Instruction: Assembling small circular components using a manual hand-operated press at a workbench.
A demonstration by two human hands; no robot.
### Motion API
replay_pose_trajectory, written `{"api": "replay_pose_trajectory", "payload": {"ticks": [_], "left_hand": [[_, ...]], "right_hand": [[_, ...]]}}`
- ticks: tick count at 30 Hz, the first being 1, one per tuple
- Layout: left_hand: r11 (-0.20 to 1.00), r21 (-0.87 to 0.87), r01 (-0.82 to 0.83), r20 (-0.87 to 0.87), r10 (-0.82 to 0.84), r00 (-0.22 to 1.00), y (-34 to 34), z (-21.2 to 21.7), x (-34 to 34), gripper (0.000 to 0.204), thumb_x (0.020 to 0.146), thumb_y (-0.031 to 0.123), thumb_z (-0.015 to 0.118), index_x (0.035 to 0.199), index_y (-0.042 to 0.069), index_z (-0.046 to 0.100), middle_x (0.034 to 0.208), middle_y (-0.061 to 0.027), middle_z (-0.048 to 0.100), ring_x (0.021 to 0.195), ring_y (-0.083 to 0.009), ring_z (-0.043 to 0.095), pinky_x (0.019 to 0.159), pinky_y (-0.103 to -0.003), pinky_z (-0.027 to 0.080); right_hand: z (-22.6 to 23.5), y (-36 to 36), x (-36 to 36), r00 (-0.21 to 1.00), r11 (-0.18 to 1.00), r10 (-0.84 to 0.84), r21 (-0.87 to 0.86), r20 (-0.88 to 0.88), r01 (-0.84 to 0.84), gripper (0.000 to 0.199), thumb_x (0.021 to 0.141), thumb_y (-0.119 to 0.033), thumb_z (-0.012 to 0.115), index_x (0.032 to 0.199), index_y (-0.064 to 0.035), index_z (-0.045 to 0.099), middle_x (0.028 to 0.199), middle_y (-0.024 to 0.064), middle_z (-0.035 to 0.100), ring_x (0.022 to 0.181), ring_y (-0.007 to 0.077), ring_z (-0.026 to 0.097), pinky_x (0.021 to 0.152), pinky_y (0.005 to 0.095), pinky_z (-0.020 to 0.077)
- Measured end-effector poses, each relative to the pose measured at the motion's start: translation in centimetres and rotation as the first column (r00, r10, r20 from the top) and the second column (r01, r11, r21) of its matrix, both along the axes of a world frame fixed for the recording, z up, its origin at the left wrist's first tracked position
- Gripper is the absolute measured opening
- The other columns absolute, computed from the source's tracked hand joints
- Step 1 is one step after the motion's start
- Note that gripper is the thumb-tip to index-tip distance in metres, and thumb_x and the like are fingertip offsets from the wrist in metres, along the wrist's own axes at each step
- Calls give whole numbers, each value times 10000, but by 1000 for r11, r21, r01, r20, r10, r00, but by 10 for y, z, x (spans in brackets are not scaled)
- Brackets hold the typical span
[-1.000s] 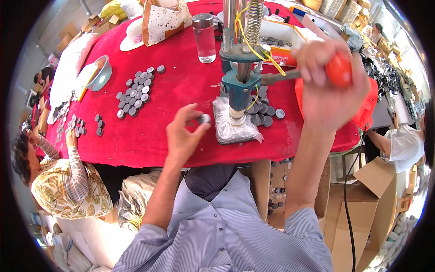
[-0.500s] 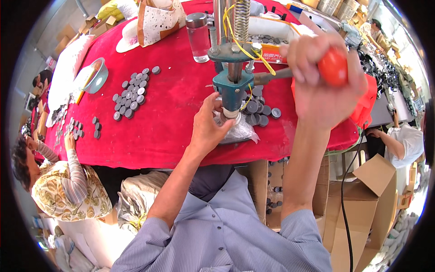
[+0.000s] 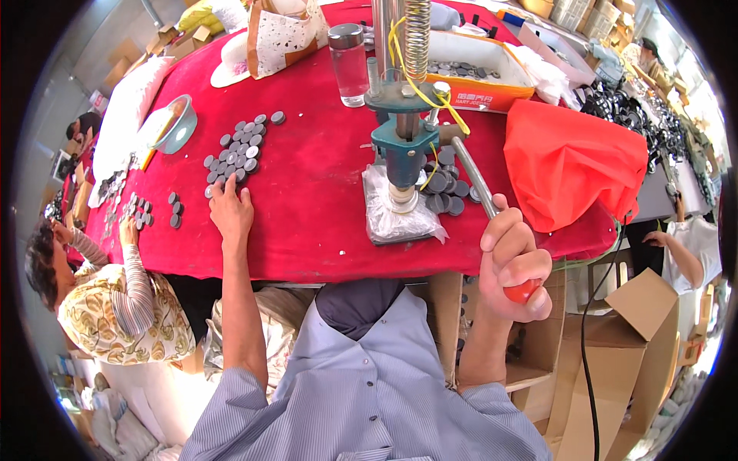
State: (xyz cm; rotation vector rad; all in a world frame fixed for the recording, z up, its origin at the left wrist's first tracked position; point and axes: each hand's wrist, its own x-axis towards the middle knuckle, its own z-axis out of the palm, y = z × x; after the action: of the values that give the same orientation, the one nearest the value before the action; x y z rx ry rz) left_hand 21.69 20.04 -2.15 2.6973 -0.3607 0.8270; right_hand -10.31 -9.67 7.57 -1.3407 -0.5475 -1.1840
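My right hand [image 3: 513, 265] is wrapped round the red ball knob [image 3: 523, 290] of a steel lever [image 3: 477, 178]. That lever belongs to a green hand press [image 3: 400, 142], which has a tall spring [image 3: 417, 38] on it. Its ram is lowered to a pale round seat [image 3: 402, 201] on the plastic-wrapped base [image 3: 384, 219]. Over to the left, my left hand [image 3: 232, 209] reaches to the near edge of a cluster of round grey caps [image 3: 244, 147], fingers apart, tips at the caps. More grey caps [image 3: 442, 183] lie heaped behind and right of the base.
Red cloth [image 3: 323, 230] covers the table. Behind the press stand a lidded glass bottle [image 3: 350, 69] and an orange-white box [image 3: 480, 96] of grey parts. A red bag [image 3: 573, 165] lies at the right. A co-worker [image 3: 123, 307] sits left, near a bowl [image 3: 178, 127]. Cardboard boxes [image 3: 607, 369] stand lower right.
My left hand has left the press seat and moved left to the grey caps. My right hand has swung the lever's red knob down and toward me.
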Motion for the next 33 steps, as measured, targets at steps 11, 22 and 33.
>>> {"api": "replay_pose_trajectory", "payload": {"ticks": [11,22,33], "left_hand": [[884,-367,289,-102,-347,932,-7,4,-29,356,832,54,782,1170,7,678,1019,-131,737,914,-258,711,815,-346,557],[565,-612,554,-196,-786,586,-137,49,-137,683,726,37,876,1332,34,561,1045,-115,758,948,-178,722,816,-307,567],[444,-676,588,-62,-830,554,-159,37,-132,789,695,67,913,1361,1,494,1037,-145,756,913,-185,735,776,-308,575]], "right_hand": [[26,1,4,999,999,-33,-3,-20,33,471,958,-513,475,787,-85,575,647,52,465,677,253,505,989,528,347],[148,-53,100,934,974,124,221,-335,-49,464,1028,-437,371,872,-41,556,638,-4,381,573,131,367,779,374,437],[161,-64,147,920,929,241,349,-309,-126,440,999,-440,472,794,-58,543,589,-21,407,504,77,354,496,237,337]]}}
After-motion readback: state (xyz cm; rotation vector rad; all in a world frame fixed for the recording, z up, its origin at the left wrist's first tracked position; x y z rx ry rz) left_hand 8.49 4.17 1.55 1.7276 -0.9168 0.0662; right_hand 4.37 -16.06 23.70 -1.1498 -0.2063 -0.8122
